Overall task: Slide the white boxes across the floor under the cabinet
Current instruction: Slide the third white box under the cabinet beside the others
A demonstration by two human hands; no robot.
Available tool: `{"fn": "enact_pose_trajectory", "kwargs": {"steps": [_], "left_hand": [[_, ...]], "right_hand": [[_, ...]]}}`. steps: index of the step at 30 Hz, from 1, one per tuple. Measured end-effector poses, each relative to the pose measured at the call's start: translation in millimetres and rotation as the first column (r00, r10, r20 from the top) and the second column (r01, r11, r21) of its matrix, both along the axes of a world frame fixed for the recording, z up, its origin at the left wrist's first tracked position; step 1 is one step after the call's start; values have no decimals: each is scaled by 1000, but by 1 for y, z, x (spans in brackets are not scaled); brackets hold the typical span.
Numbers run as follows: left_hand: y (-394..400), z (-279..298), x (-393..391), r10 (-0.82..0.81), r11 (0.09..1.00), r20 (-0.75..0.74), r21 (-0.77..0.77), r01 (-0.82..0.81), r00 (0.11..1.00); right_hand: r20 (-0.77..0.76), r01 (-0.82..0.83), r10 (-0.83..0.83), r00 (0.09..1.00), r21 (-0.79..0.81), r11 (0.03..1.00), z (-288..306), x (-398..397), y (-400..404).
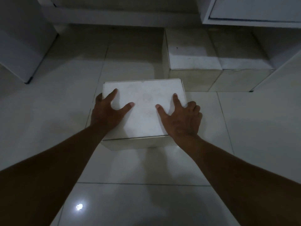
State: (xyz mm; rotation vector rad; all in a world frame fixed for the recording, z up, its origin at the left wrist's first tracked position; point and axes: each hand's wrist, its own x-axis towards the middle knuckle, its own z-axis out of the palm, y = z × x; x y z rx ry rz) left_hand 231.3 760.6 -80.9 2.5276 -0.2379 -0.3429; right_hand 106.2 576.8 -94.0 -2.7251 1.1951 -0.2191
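A white box [144, 110] sits flat on the pale tiled floor [48, 128], roughly in the middle of the view, directly in front of the person. Its long axis runs away from them, toward the back of the room, with a short side facing them.

Both hands are on it. The left hand [107, 111] lies over the left top edge, forefinger and thumb spread flat on the lid while the other fingers wrap down the left side out of sight. The right hand [182, 118] mirrors it on the right edge, forefinger and thumb splayed on the lid and the remaining fingers curled over the right side. Each hand therefore grips the box by its flank, and neither is noticeably nearer than the other.

Ahead and slightly to the right, close to the box's far right corner, two more white boxes [218, 62] stand side by side, touching, tucked partly beneath a white cabinet [254, 12] that hangs above the floor at upper right. A shadowed open stretch of floor lies to their left, straight ahead of the held box. The coming push looks like a straight forward slide. A pale cabinet-like unit [22, 43] stands at far left, well apart.
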Motion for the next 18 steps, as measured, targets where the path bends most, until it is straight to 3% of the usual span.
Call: {"fn": "enact_pose_trajectory", "kwargs": {"steps": [3,5,7,11,15,18], "left_hand": [[-1,8,-13,-242,967,151,120,225,958],[-1,13,-23,-497,859,180,243,451,849],[2,13,-31,-666,726,102,321,609,739],[9,3,-40,-735,662,119,337,669,668],[16,-3,-36,-752,655,199,338,676,628],[21,-4,-29,-799,596,189,377,709,571]], "right_hand": [[-16,-65,64,998,-56,996,3,3,-3],[-7,-199,199,980,-58,978,7,12,-10],[5,-348,348,937,-29,937,10,29,-19],[15,-494,494,869,35,869,12,61,-43],[-50,-530,534,844,80,844,5,71,-61],[-8,-515,516,856,48,856,0,65,-61]]}}
